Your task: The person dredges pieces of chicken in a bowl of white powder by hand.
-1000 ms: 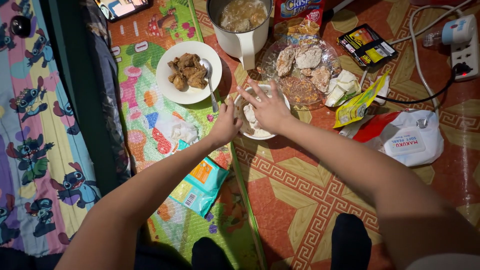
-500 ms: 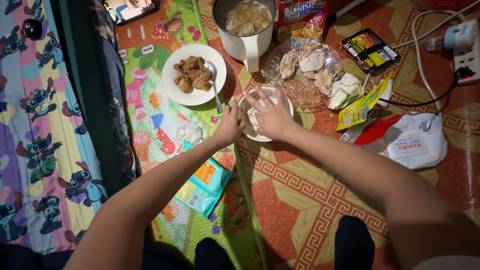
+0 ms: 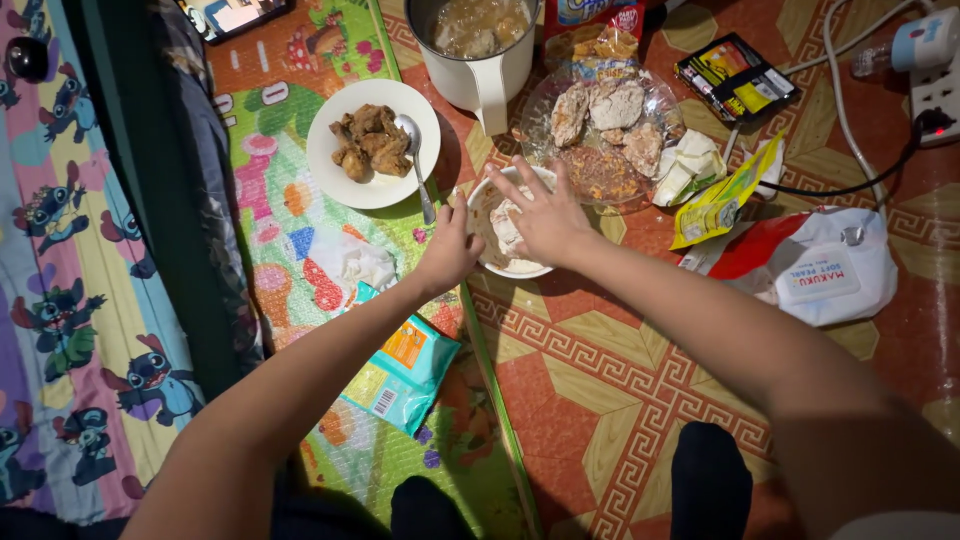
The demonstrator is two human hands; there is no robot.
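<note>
Our left hand [image 3: 450,252] grips the white bowl's [image 3: 482,196] rim; our right hand [image 3: 545,215], fingers spread, seemingly presses a pale piece inside.

My left hand [image 3: 450,250] grips the white bowl [image 3: 478,205] rim, right hand [image 3: 545,215] pressed inside on a pale piece, probably meat; fried-pieces plate [image 3: 340,185] beside.

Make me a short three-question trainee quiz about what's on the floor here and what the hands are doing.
1. True or false: the right hand lies over the small white bowl.
2. What lies on the white plate with the fried pieces? A) spoon B) knife C) chopsticks
3. Which hand grips that bowl's near rim?

Key: 1. True. 2. A, the spoon. 3. The left hand.
</note>
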